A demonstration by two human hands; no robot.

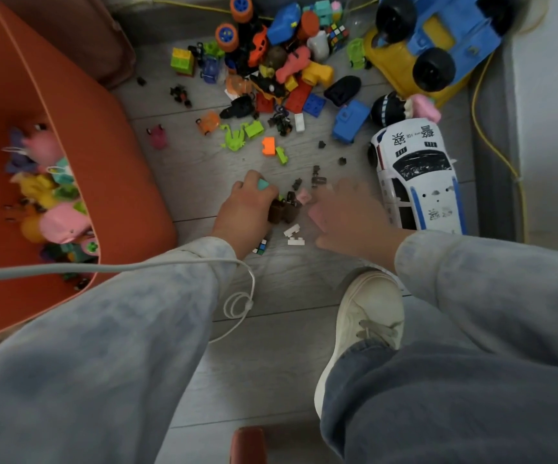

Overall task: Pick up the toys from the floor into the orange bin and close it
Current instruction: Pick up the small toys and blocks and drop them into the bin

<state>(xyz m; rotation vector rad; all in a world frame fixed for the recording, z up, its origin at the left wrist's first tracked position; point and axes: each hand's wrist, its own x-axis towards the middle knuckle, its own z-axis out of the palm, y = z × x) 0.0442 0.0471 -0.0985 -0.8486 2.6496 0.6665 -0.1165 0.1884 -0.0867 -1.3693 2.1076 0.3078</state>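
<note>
Both hands are down among the toys: left hand [247, 209] curled round a small teal plastic block [263, 184] and brown plastic bits [281, 211], right hand [347, 216] too blurry to call. The big orange plastic bin [120, 169] sits at nine o'clock from the left hand, the nearer one.

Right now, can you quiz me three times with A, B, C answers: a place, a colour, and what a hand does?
1. Which side of the person is the orange bin on? A) left B) right C) straight ahead
2. What colour is most of the police car? A) red B) white C) green
3. What is the left hand doing? A) lying flat on the floor B) reaching into the bin C) gripping a teal piece
Answers: 1 A: it stands at the view's left edge. 2 B: its body is white with blue stripes. 3 C: its curled fingers hold the teal piece.
</note>
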